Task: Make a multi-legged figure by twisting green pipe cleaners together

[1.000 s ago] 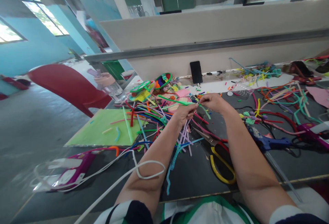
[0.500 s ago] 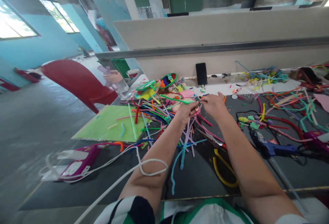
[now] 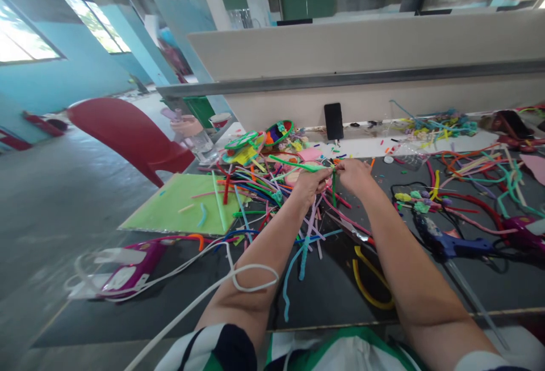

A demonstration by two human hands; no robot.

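Observation:
My left hand (image 3: 311, 184) is closed in a pinch on a bright green pipe cleaner (image 3: 292, 163), whose long end sticks out to the left. My right hand (image 3: 354, 176) is just to the right, its fingers pinched at the same green piece. A darker green length hangs down between the two hands. Beneath them lies a tangled pile of coloured pipe cleaners (image 3: 255, 182). Light blue and lilac strands (image 3: 305, 246) trail out below my left wrist. Scissors (image 3: 357, 233) with red on the handle rest near my right forearm, partly hidden by it.
A blue glue gun (image 3: 457, 246) lies at right among cords. A white cable (image 3: 187, 304) loops across my left forearm from near a purple power strip (image 3: 134, 271). A green sheet (image 3: 170, 206) lies at left. A phone (image 3: 334, 121) leans on the divider, with a bottle (image 3: 198, 138) farther left.
My right hand has shifted slightly right and down. A green length now hangs between the hands where none showed before. My left hand has barely moved.

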